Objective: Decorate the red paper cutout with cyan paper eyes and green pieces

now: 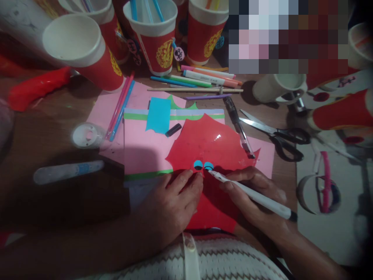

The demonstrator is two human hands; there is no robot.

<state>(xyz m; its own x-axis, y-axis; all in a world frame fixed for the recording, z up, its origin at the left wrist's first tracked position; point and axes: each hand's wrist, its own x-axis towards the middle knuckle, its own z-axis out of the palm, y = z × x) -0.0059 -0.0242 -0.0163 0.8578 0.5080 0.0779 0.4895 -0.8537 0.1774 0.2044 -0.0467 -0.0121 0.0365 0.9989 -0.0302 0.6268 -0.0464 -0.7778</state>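
Red paper (208, 136) with a scalloped, pointed edge lies over pink and green sheets. Two small blue paper discs rest near its middle: the left disc (198, 165) has a black lower part, and the right disc (208, 165) carries a dark curved line. My right hand (253, 190) grips a white pen (253, 193), its tip at the right disc. Flat on the red paper, fingers stretched out, my left hand (182, 198) has its fingertips just below the left disc. A black pen cap (173, 130) lies on the pink sheet (145, 147).
Scissors (274, 134) and a clear-barrelled pen (240, 128) lie to the right. Several markers (210, 77) and a wooden stick (195, 90) lie behind the paper. Red paper cups (157, 46) stand at the back. A glue tube (68, 172) is at left, a white mug (278, 89) at right.
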